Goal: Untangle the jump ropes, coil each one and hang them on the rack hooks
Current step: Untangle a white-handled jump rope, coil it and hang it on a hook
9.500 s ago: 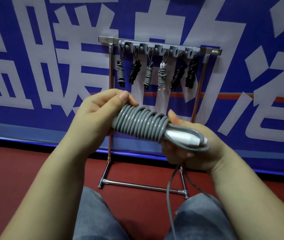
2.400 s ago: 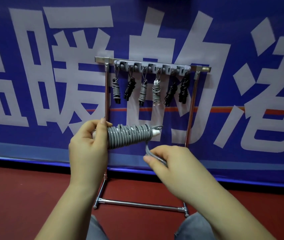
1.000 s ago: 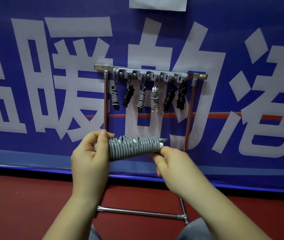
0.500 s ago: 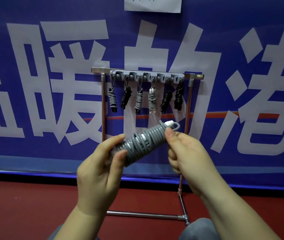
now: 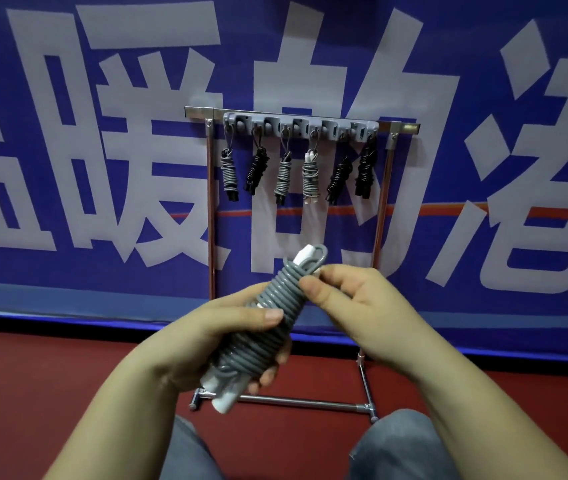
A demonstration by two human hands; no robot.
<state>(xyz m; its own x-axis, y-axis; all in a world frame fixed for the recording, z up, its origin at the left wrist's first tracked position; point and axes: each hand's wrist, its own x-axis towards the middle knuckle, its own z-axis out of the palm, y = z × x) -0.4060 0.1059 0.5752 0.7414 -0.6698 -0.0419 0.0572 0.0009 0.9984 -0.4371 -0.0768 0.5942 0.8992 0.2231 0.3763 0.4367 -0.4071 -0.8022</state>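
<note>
While the left hand point(image 5: 227, 337) wraps its fingers and thumb around the lower half of the coiled grey jump rope point(image 5: 268, 317), the right hand point(image 5: 355, 303) pinches the bundle near its upper end, just under the small loop (a white handle tip pokes out there, another at the bottom). The bundle sits tilted, in the air in front of the rack point(image 5: 384, 188). Six coiled ropes point(image 5: 310, 178) hang from its hook strip point(image 5: 300, 124), grey and black. Blue banner point(image 5: 102, 133) behind, red floor point(image 5: 33, 393) below.

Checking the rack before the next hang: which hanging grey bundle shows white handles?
The fourth bundle from the left: white handle tips show at its top and bottom; the other grey bundles end in black handles.
</note>
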